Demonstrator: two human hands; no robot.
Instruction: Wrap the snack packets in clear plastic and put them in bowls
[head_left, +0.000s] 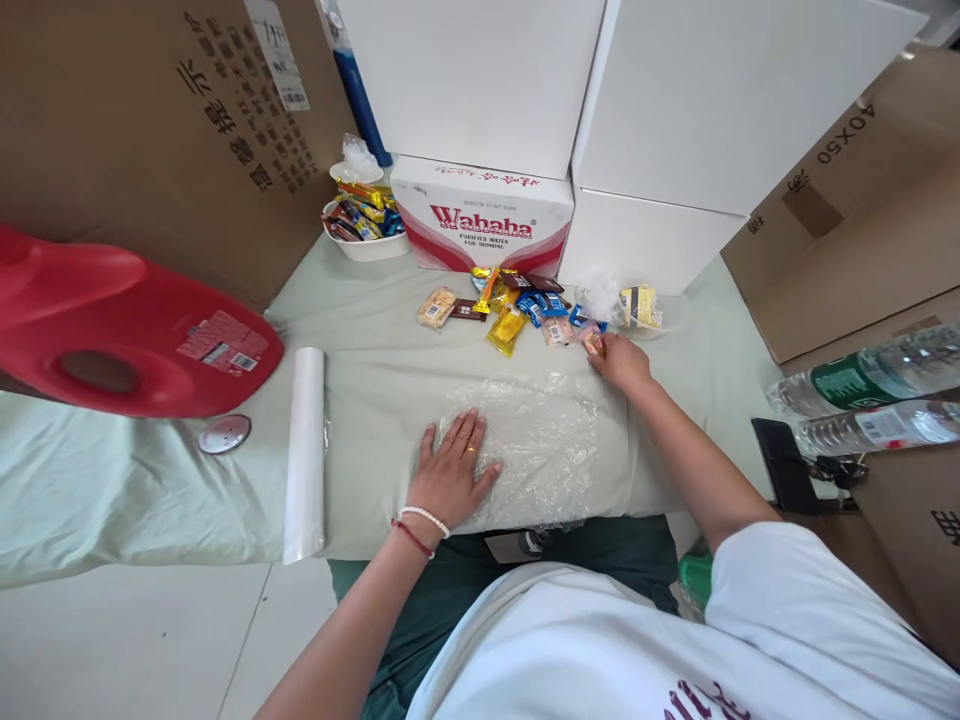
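My left hand lies flat with fingers spread on the left edge of a crinkled clear plastic sheet, which is laid out on the cloth-covered table. At the right end of a loose row of wrapped snacks, the fingers of my right hand are closed on a small pinkish packaged snack. Beside it are a pale biscuit pack, blue packets, a yellow packet and dark brown packets. A crumpled clear bag and a yellow pack sit just behind my right hand.
A white roll and a red jug stand left. Behind are a white bowl of snacks, a Wahaha carton and tall white boxes. Plastic bottles and a cardboard box are at right.
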